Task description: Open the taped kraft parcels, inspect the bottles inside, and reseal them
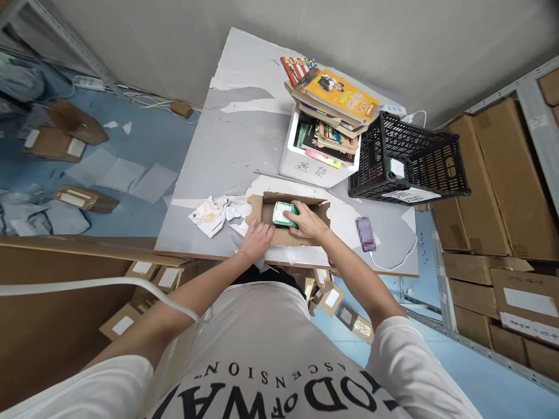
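An uncovered cardboard box (pixel 293 237) sits near the front edge of the table. Inside its opening, my right hand (pixel 307 222) grips a small white and green box (pixel 280 213), thumb on top and fingers round its right side. The left hand (pixel 258 237) rests on the near left edge of the cardboard box, its fingers bent over the rim. Crumpled white paper (pixel 213 215) lies just left of the box. What is under the small box is hidden.
Behind the cardboard box stands a white bin (pixel 301 158) heaped with books (pixel 345 96). Right of it is a black plastic crate (pixel 410 157) with another small box inside. A phone (pixel 365 234) on a white cable lies at right. Cartons fill the right shelf.
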Demonstrator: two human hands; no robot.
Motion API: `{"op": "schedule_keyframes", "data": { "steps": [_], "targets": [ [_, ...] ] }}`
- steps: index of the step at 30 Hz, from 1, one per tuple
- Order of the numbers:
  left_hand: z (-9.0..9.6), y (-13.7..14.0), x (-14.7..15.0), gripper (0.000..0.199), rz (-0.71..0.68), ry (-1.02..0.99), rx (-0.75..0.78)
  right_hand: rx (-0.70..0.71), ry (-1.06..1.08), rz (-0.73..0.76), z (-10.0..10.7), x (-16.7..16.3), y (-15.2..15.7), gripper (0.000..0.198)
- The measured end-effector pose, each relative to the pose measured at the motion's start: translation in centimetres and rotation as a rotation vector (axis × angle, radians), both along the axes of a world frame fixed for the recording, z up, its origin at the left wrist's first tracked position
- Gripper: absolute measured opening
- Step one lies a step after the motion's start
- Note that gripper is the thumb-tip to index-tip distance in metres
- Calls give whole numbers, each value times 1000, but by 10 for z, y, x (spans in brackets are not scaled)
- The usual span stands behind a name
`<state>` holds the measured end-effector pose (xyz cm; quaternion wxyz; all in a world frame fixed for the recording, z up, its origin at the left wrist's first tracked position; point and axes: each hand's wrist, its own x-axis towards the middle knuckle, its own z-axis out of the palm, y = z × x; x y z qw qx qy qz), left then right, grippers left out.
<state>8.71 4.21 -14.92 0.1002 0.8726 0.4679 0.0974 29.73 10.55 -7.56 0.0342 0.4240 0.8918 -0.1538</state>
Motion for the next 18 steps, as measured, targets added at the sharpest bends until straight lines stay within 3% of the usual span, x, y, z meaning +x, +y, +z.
{"op": "schedule_keyframes", "data": {
  "steps": [6,9,12,15,18],
  "targets": [
    [2,11,14,44,41,18,11,345,383,-347,39,45,-18,46],
    [5,29,24,45,76,-9,2,533,489,-513,67,62,-37,49],
    [8,54,31,48,92,-31,-10,623,529,-592,82,72,-64,53],
    [11,75,33,48,58,3,-19,608,580,-582,72,74,-91,54],
    [13,87,28,66,0,63,-66,550,666,-532,40,69,-113,50]
  ]
}}
